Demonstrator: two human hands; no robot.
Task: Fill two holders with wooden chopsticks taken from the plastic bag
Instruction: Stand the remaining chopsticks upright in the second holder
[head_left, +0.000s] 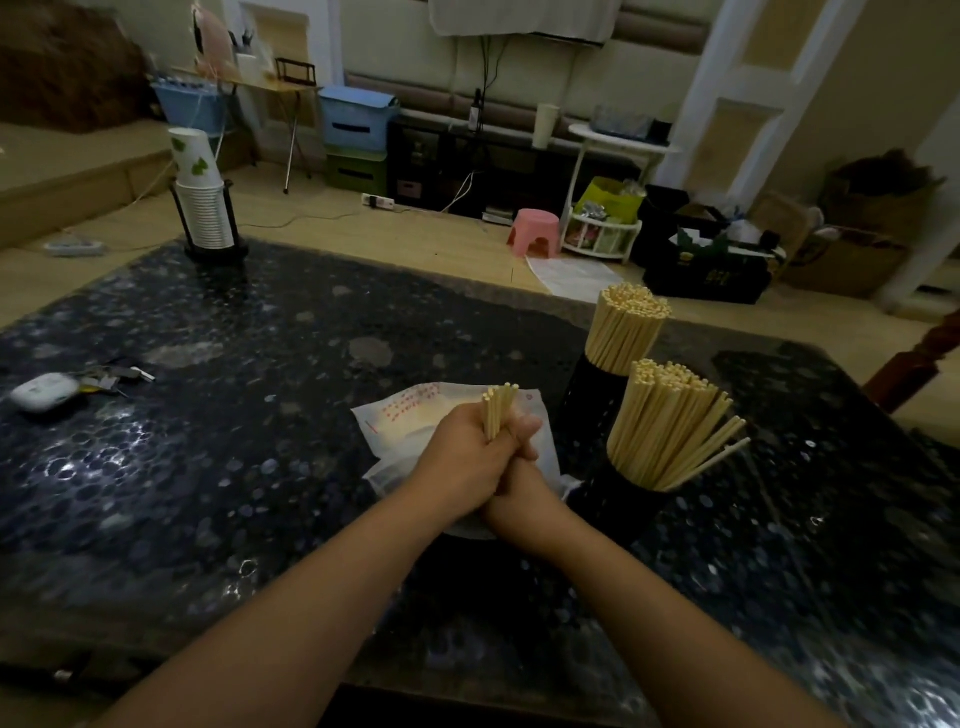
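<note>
Over the white plastic bag (410, 415), left hand (462, 457) and right hand (514, 493) clasp a small pale wooden chopstick bundle (497, 410), probably squaring the ends for the nearly full black holders (623, 499).

Two packed holders (597, 410) crowd the table's right; its dark top (234, 441) lies open leftward.

Dim rm, tabletop glare, blurry warped edges.
</note>
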